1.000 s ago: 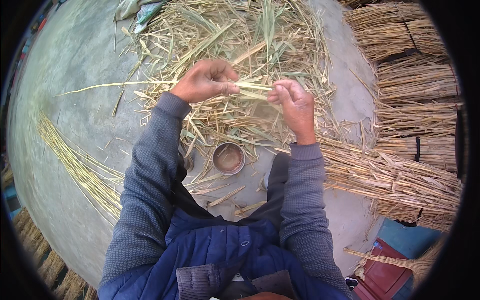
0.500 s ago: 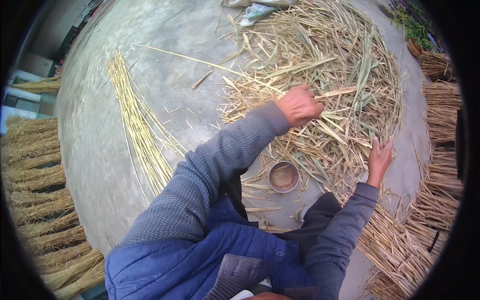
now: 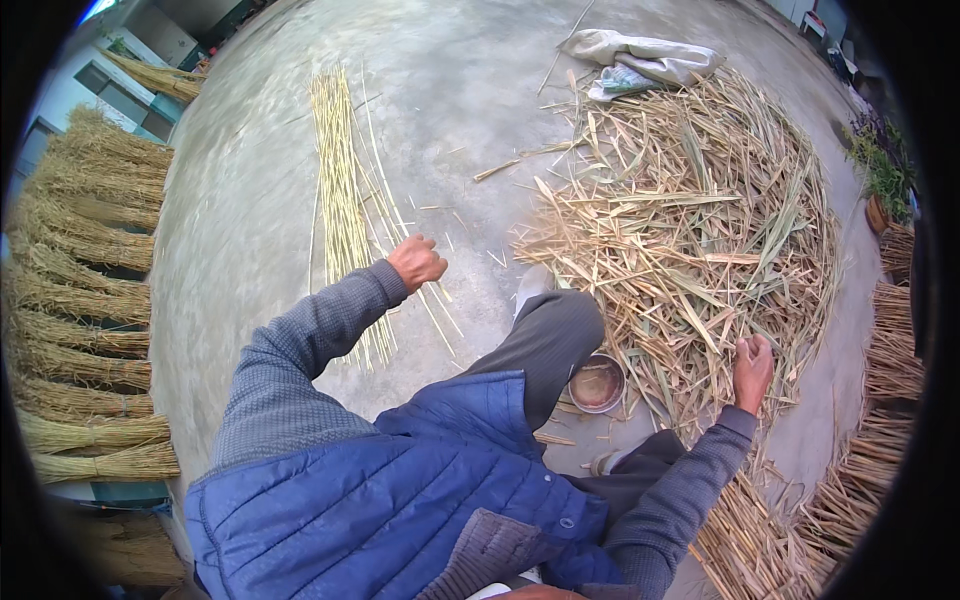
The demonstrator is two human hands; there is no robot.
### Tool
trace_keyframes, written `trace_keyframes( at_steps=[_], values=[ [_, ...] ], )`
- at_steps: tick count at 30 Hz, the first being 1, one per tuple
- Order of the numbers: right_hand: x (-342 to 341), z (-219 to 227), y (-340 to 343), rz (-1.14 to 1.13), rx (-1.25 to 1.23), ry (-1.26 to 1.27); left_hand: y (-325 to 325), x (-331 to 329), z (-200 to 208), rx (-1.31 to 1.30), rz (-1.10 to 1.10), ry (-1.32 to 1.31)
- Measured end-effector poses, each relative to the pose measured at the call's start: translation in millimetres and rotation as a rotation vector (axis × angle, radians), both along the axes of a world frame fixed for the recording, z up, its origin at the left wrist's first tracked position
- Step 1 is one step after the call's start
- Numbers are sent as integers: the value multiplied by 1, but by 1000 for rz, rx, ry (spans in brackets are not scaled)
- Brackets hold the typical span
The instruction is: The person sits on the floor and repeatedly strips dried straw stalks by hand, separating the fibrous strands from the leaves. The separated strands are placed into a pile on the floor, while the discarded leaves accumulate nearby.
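Note:
My left hand [image 3: 418, 262] is closed, fingers curled, at the right side of a loose row of pale yellow stripped stalks [image 3: 342, 170] on the concrete. A thin stalk runs into its fingers and out below them. My right hand [image 3: 752, 373] is closed over the near right part of a heap of dry leaves and husks [image 3: 680, 230]. Its fingertips are drawn together; what they hold, if anything, is hidden. A small round metal bowl [image 3: 597, 384] with a brownish inside sits beside my knee at the heap's near edge.
Tied straw bundles [image 3: 85, 350] line the left side. Unstripped brown stalks [image 3: 755, 545] lie at the lower right, with more bundles [image 3: 895, 340] along the right edge. A whitish sack [image 3: 650, 55] lies at the heap's far end. A potted plant [image 3: 882, 170] stands far right.
My left hand has swung left from the leaf heap to the stripped stalks, bringing a long stalk there. My right hand's spread fingers have closed. The view has turned and my left knee now shows.

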State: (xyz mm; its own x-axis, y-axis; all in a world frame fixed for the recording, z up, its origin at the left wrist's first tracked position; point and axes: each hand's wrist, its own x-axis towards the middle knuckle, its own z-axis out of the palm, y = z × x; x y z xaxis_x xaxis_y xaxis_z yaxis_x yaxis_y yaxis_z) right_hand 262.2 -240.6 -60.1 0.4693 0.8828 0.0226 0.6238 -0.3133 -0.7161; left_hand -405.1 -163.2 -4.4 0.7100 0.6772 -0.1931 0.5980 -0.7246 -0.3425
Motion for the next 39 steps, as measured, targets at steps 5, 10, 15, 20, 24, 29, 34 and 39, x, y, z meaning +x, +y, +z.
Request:
trace_keyframes(
  at_steps=[5, 10, 15, 20, 24, 29, 34, 39],
  values=[
    [1, -2, -11, 51, -30, 61, -90, -143, -77, -220, 153, 200],
    [-6, 29, -31, 94, -20, 268, -142, -217, -135, -432, 418, 465],
    [7, 76, -91, 26, 209, 413, -92, -181, -146, -655, 295, 531],
    [25, 119, -171, -335, 385, 324, 31, -42, -71, -264, 214, 143],
    [21, 117, -192, -534, 348, 258, 125, 131, -18, -29, -97, -172],
    [0, 105, -187, -503, 265, 79, 122, 332, -88, -213, -396, -343],
    [-23, 109, -172, -283, 113, -216, 18, 395, -258, -639, -425, -82],
    [-29, 114, -156, -4, -1, -221, -58, 367, -379, -520, -536, 87]
  ],
)
